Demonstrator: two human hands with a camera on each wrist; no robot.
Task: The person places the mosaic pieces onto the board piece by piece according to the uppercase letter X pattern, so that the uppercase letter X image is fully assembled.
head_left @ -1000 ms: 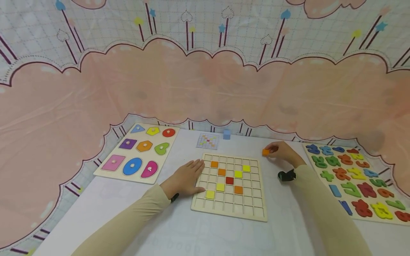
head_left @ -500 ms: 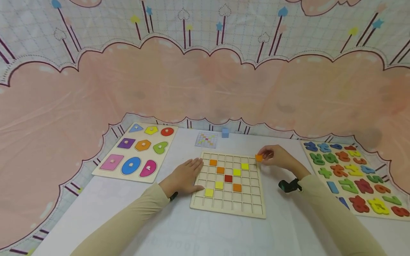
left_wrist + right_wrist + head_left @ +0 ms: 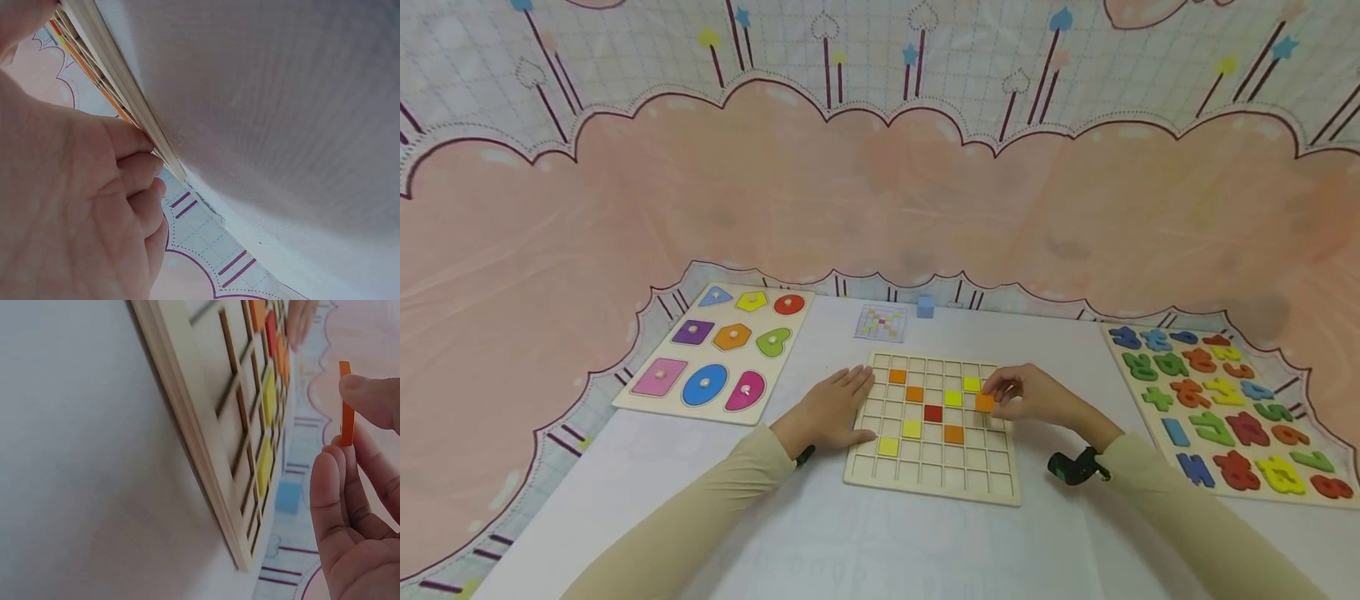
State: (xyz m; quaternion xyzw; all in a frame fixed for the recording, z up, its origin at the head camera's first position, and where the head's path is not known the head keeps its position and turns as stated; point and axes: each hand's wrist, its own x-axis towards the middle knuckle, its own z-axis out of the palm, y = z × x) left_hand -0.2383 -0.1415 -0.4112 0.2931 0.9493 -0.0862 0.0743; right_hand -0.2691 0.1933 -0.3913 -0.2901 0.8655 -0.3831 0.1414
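A wooden grid board [image 3: 898, 479] lies on the table, with orange, yellow and red square tiles in some of its cells. The red tile [image 3: 933, 413] sits near the middle of the grid. My right hand [image 3: 1037, 398] pinches an orange square tile [image 3: 985, 403] over the board's right side; in the right wrist view that tile [image 3: 347, 406] is seen edge-on between thumb and fingers. My left hand [image 3: 831, 408] rests on the board's left edge with fingers straight. In the left wrist view the fingers touch the board's edge [image 3: 125, 94].
A small pattern card [image 3: 882, 322] and a blue cube [image 3: 925, 307] sit behind the board. To the left lies a shape puzzle board [image 3: 677, 400], and to the right a number puzzle board [image 3: 1138, 400]. A patterned cloth [image 3: 880, 200] hangs behind the table.
My right hand has carried the orange tile leftward and nearer, from the table beside the board to over its right columns. The left hand stays on the board's edge.
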